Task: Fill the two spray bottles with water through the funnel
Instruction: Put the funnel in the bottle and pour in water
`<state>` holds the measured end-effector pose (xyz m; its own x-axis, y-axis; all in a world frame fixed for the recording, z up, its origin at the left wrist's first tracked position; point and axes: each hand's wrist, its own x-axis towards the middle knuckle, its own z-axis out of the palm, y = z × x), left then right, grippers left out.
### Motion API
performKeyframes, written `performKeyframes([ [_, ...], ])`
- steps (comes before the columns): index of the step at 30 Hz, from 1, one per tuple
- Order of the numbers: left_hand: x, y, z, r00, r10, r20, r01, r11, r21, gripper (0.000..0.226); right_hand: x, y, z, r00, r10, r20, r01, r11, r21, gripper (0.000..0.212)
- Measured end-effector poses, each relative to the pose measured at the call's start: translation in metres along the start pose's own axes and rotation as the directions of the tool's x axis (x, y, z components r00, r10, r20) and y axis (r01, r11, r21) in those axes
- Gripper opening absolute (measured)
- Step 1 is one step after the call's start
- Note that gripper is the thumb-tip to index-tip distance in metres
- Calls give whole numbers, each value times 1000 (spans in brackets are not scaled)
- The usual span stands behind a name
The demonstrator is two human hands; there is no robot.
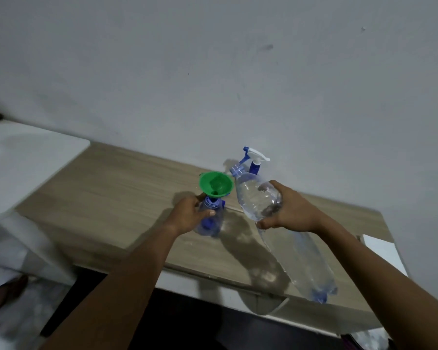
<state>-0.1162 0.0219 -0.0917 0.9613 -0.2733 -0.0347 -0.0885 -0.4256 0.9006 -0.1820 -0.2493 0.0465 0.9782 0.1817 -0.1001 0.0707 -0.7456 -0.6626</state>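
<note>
A green funnel (215,184) sits in the neck of a clear blue-tinted spray bottle (210,223) standing on the wooden table (106,198). My left hand (190,214) grips that bottle around its shoulder. My right hand (288,208) holds a large clear water bottle (299,256), tilted with its open blue neck (237,170) beside the funnel's rim. Behind the water bottle stands a second spray bottle; only its white and blue trigger head (254,157) shows.
A grey wall (213,72) rises right behind the table. A white surface (23,157) adjoins the table on the left. A white object (379,248) lies at the table's right edge. The front edge drops to a dark floor.
</note>
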Motion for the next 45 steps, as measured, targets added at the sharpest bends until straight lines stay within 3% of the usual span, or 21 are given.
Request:
performKeyframes([
  [6, 6, -7, -1, 1000, -6, 1, 6, 995, 104, 66, 4, -2, -6, 995, 5, 103, -1, 999, -36, 56],
  [11, 2, 4, 1, 999, -45, -6, 45, 995, 87, 54, 5, -2, -12, 987, -3, 163, 16, 997, -77, 56],
  [17, 3, 2, 1, 998, -60, 0, 60, 996, 73, 57, 9, 1, -16, 981, 11, 193, 9, 994, -107, 56],
  [28, 4, 1, 2, 997, -76, 12, 75, 996, 52, 65, 13, 0, -13, 965, 4, 261, 34, 990, -139, 78],
  [33, 4, 0, 2, 997, -81, 12, 80, 996, 29, 66, 14, -2, -16, 959, 14, 285, 34, 986, -163, 65],
  [42, 4, -1, 3, 997, -74, 17, 74, 997, 3, 59, 12, -9, -20, 939, 58, 338, 3, 984, -177, 57],
  [45, 4, -2, 2, 996, -89, 22, 89, 996, -2, 66, 11, -8, -21, 935, 79, 346, -20, 985, -172, 58],
])
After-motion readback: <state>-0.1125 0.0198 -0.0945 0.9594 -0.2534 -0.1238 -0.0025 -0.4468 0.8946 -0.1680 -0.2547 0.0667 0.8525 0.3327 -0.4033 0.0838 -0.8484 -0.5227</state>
